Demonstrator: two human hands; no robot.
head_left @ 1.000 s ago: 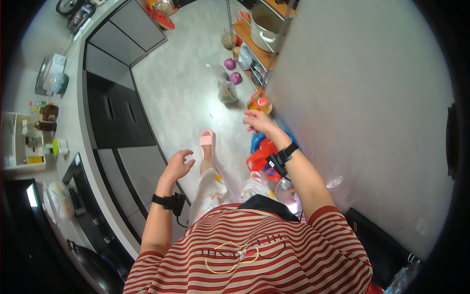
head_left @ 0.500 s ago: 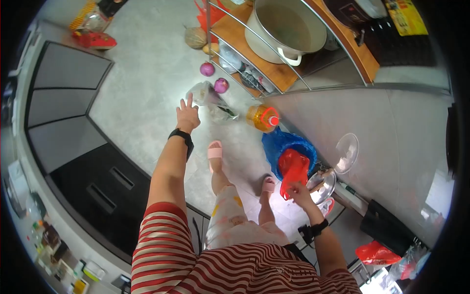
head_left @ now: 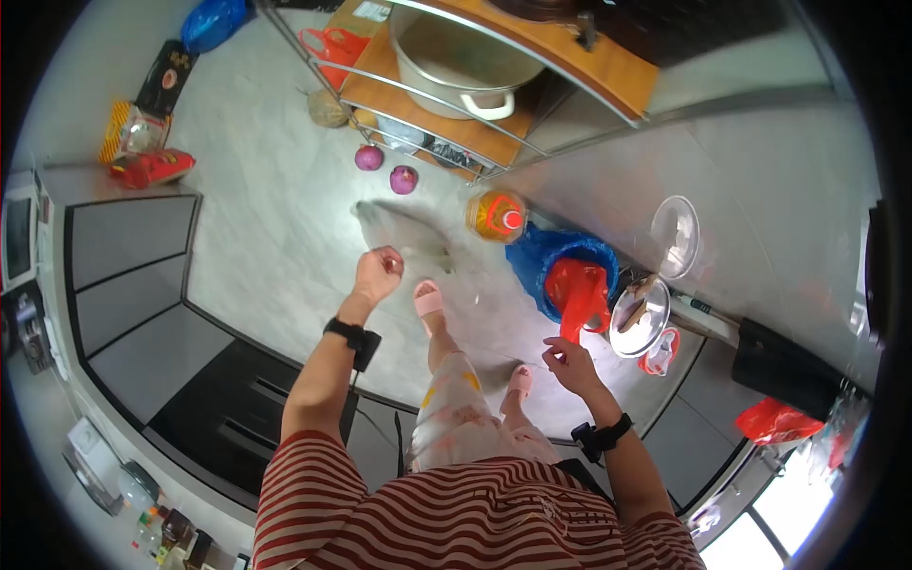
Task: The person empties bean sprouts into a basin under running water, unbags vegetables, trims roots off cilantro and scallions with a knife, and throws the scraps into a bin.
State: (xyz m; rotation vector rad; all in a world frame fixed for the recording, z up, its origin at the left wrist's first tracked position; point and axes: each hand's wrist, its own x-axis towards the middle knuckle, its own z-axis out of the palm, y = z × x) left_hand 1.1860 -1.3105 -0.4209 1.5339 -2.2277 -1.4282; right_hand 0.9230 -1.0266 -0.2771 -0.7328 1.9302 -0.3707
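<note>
My left hand (head_left: 379, 274) is raised over the floor with its fingers curled in. Right beyond it shows a blurred clear plastic bag (head_left: 408, 237); I cannot tell whether the fingers hold its edge. Lower right, my right hand (head_left: 573, 366) has bent, closed fingers at the narrow tail of a red plastic bag (head_left: 576, 290). Whether they pinch that tail is not clear. The red bag hangs out of a bin lined with a blue bag (head_left: 524, 256). A bottle of yellow oil (head_left: 496, 217) with a red handle and cap stands beside the bin.
Two purple onions (head_left: 369, 158) lie by a rack (head_left: 560, 52) holding a big white pot (head_left: 465, 71). A round brownish vegetable (head_left: 327, 109) sits by its leg. Glass lids (head_left: 638, 318) lean at the right wall. Dark cabinets (head_left: 199, 389) line the left.
My left hand has drawn back toward me, its spread fingers now curled. The clear bag has shifted nearer me, away from the onions. The red bag's tail looks narrower and shorter. The view has turned.
</note>
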